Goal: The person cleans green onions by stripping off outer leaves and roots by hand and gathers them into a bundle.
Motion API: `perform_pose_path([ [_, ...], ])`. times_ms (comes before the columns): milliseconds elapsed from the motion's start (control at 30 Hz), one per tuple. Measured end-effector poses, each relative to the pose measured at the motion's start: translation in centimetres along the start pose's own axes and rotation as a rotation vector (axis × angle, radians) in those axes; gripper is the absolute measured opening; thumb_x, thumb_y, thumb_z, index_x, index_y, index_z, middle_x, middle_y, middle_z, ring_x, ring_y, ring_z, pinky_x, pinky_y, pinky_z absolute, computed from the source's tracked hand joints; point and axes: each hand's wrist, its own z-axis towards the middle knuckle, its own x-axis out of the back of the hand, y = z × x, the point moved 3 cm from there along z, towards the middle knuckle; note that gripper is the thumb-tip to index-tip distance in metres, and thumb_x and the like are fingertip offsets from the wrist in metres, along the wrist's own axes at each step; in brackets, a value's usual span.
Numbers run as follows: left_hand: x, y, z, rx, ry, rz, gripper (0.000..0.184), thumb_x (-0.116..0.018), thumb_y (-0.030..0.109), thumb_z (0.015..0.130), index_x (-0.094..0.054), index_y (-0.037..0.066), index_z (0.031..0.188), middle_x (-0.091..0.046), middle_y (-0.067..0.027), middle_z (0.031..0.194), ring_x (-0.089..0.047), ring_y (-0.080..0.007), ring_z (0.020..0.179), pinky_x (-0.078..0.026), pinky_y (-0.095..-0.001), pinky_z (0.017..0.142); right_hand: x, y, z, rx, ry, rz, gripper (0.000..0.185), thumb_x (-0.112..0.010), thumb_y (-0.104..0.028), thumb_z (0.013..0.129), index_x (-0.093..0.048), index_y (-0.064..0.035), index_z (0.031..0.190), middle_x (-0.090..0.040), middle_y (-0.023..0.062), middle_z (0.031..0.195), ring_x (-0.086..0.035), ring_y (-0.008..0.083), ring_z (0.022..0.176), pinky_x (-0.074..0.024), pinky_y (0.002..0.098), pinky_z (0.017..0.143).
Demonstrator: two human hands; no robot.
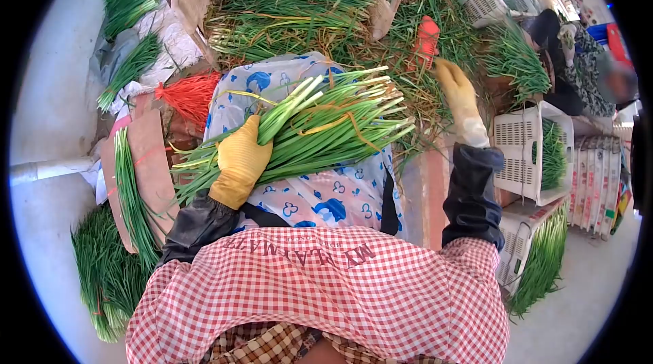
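My left hand (243, 158), in a yellow ridged glove, is closed around a small bunch of garlic chives (291, 113) with pale stem ends pointing up and right. Under it, a larger pile of garlic chives (340, 129) with some yellowed leaves lies across my lap on a white plastic cover (333, 204) with blue prints. Out to the right, my right hand (457, 88), in a yellow glove, has its fingers stretched out and nothing visible in them. It hangs over loose trimmed leaves (408, 88), close to a red-orange pointed thing (426, 39) whose kind I cannot make out.
Ahead stands a white crate (187, 7) heaped with chives. Red ties (190, 97) lie left, near a tied bunch (129, 187) on a brown board (153, 153). White crates (520, 153) with chives stand right. Another person (585, 64) sits at the far right.
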Motion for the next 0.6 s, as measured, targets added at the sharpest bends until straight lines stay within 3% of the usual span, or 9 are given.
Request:
perform_pose_path([
  [100,0.3,-0.1,-0.1,-0.002,0.023,-0.015,0.033,-0.064,0.027,0.081,-0.057,0.010,0.109,-0.067,-0.0182,0.082,-0.065,-0.0377,0.079,-0.049,-0.0448,0.069,-6.5,-6.8,0.2,0.153,-0.423,0.145,0.030,-0.059,-0.019,0.093,-0.061,-0.0028,0.118,-0.065,0.0054,0.109,-0.057,0.0124,0.103,-0.0432,0.0252,0.091],
  [200,1.2,-0.1,-0.6,0.007,0.056,-0.066,0.039,-0.064,0.028,0.082,-0.057,0.012,0.116,-0.067,-0.0188,0.083,-0.065,-0.0378,0.081,-0.050,-0.0439,0.070,-9.4,-8.6,0.2,0.142,-0.656,-0.245,0.022,-0.059,-0.015,0.091,-0.065,-0.0035,0.109,-0.064,0.0056,0.105,-0.059,0.0144,0.095,-0.0465,0.0270,0.087],
  [267,1.8,-0.4,-0.9,0.019,0.080,-0.104,0.041,-0.064,0.028,0.082,-0.057,0.013,0.120,-0.067,-0.0192,0.085,-0.065,-0.0381,0.081,-0.051,-0.0436,0.071,-9.5,-10.3,0.1,0.318,-0.627,-0.339,0.017,-0.058,-0.013,0.092,-0.066,-0.0034,0.104,-0.064,0.0067,0.106,-0.060,0.0150,0.092,-0.0477,0.0283,0.085],
  [333,3.0,-1.6,-0.8,0.008,0.174,-0.243,0.045,-0.066,0.026,0.082,-0.056,0.013,0.124,-0.067,-0.0205,0.087,-0.065,-0.0375,0.082,-0.052,-0.0424,0.070,-7.8,-13.3,-0.1,0.544,-0.379,0.021,0.011,-0.060,-0.008,0.088,-0.065,-0.0029,0.097,-0.066,0.0076,0.097,-0.062,0.0188,0.089,-0.0487,0.0306,0.080],
  [400,3.3,-4.2,-0.3,0.072,0.255,-0.441,0.039,-0.066,0.018,0.084,-0.058,0.006,0.120,-0.066,-0.0131,0.078,-0.065,-0.0213,0.066,-0.050,-0.0314,0.060,-5.9,-18.2,-1.1,0.526,-0.385,0.373,0.008,-0.060,-0.003,0.087,-0.064,-0.0028,0.095,-0.066,0.0076,0.099,-0.062,0.0172,0.089,-0.0485,0.0289,0.079],
  [467,4.9,-4.3,0.1,0.179,0.158,-0.794,0.032,-0.062,0.011,0.086,-0.060,0.005,0.118,-0.061,-0.0028,0.073,-0.057,-0.0097,0.060,-0.046,-0.0250,0.056,-5.2,-17.6,0.1,0.451,-0.364,0.315,0.012,-0.059,-0.011,0.090,-0.065,-0.0042,0.098,-0.067,0.0103,0.100,-0.063,0.0215,0.091,-0.0488,0.0304,0.082],
  [500,5.3,-4.2,0.2,0.195,0.151,-0.848,0.031,-0.060,0.006,0.088,-0.060,0.006,0.118,-0.057,0.0022,0.072,-0.052,-0.0050,0.059,-0.043,-0.0215,0.053,-5.7,-15.8,1.1,0.460,-0.363,-0.023,0.018,-0.058,-0.018,0.090,-0.066,-0.0055,0.100,-0.067,0.0117,0.100,-0.063,0.0246,0.092,-0.0489,0.0323,0.083],
  [533,5.3,-4.4,0.4,0.187,0.150,-0.851,0.031,-0.060,0.006,0.088,-0.060,0.006,0.118,-0.057,0.0022,0.072,-0.052,-0.0050,0.059,-0.043,-0.0215,0.053,-6.4,-13.6,2.1,0.460,-0.357,-0.360,0.024,-0.057,-0.026,0.091,-0.066,-0.0067,0.102,-0.067,0.0132,0.100,-0.064,0.0277,0.094,-0.0490,0.0342,0.084],
  [600,5.1,-4.7,0.7,0.172,0.136,-0.789,0.032,-0.061,0.008,0.087,-0.060,0.005,0.119,-0.058,0.0009,0.073,-0.054,-0.0061,0.059,-0.045,-0.0223,0.054,-8.4,-9.8,2.2,0.473,-0.579,-0.470,0.032,-0.057,-0.035,0.086,-0.067,-0.0102,0.103,-0.067,0.0131,0.098,-0.063,0.0318,0.093,-0.0488,0.0398,0.083],
])
